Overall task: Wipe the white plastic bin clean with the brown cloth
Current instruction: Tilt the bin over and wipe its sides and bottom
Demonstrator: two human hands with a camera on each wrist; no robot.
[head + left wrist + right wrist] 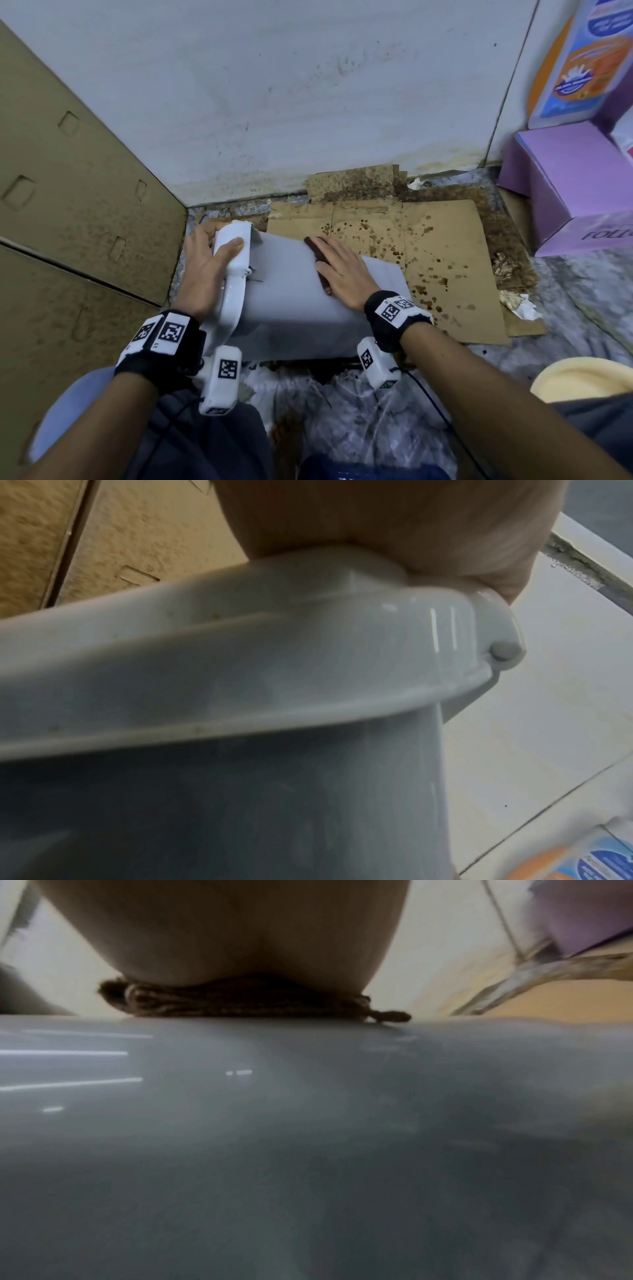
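Observation:
The white plastic bin (pixel 294 301) lies on its side on the floor, its glossy rim (pixel 233 301) to the left. My left hand (pixel 209 260) grips the rim at its far end, thumb over the top; the left wrist view shows the rim (pixel 308 653) under my palm (pixel 394 520). My right hand (pixel 339 270) lies flat on the bin's upturned wall and presses the folded brown cloth (pixel 317 257) against it. In the right wrist view the cloth (pixel 246 1001) sits squeezed between my palm and the bin wall (pixel 308 1137). Most of the cloth is hidden under the hand.
Stained brown cardboard (pixel 428 253) covers the floor beyond the bin, against a dirty white wall (pixel 274 102). A large cardboard box (pixel 68 188) stands at the left. Purple cartons (pixel 565 178) sit at the right. Crumpled paper (pixel 517 305) lies on the floor.

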